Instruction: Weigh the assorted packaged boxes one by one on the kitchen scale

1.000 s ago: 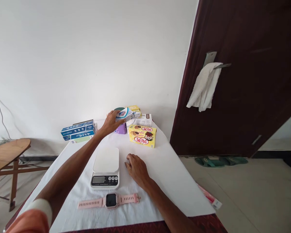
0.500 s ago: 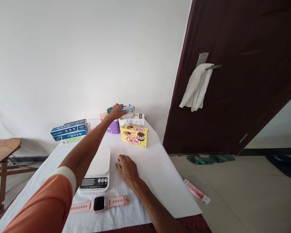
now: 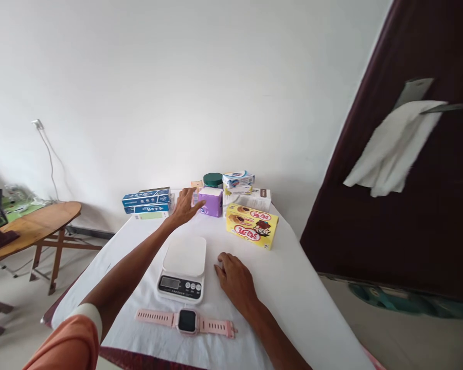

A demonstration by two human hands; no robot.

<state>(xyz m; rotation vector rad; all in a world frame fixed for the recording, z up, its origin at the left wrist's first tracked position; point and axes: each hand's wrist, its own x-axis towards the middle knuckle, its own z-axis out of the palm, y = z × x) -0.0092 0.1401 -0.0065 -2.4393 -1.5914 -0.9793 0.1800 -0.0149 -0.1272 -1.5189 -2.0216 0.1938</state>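
Observation:
My left hand (image 3: 185, 206) is stretched over the back of the table, thumb apart from the fingers and holding nothing. Just right of it stands a purple package (image 3: 211, 203), close to the thumb; whether they touch I cannot tell. My right hand (image 3: 236, 280) rests on the white cloth, fingers loosely curled, thumb apart and nothing visible in it. Left of that hand lies a white kitchen scale (image 3: 185, 257) with a bare platform. A blue-and-white soap box (image 3: 238, 179) lies on a stack at the back. In front of the stack is a yellow snack box (image 3: 252, 226).
Blue toothpaste boxes (image 3: 146, 200) are piled at the back left. A pink-strapped watch (image 3: 187, 321) lies before the scale. Behind the purple package shows a green lid (image 3: 213, 179). A wooden table (image 3: 57, 218) stands left, and a towel (image 3: 397, 149) hangs from the door handle.
My left hand has come off the soap box and moved left and nearer, beside the purple package. The soap box stays on the stack. The camera has turned left; my right hand remains on the cloth.

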